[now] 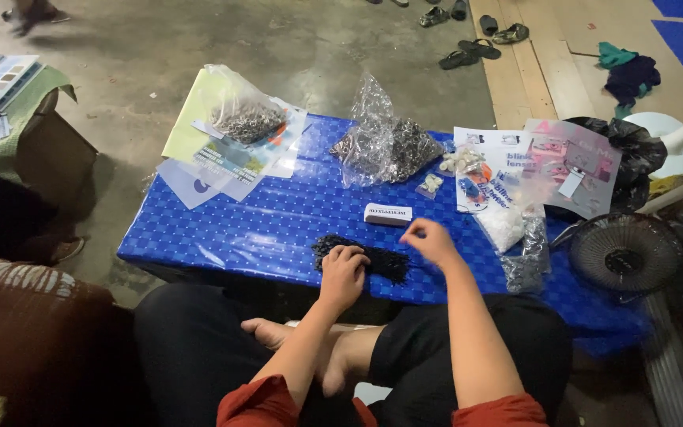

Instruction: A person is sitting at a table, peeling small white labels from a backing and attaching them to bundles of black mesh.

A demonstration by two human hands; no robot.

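The pile of small black pieces (361,257) lies at 6 o'clock on the blue checkered surface (278,221). Left hand (343,273) presses it, fingers curled; right hand (430,239) pinches something tiny, better lifting one piece slowly.

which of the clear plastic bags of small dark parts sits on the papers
The far-left bag, resting on the papers; the middle bag lies directly on the blue checked table.

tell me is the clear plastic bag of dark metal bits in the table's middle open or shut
Open: the clear plastic bag has its crumpled mouth standing loose, untied.
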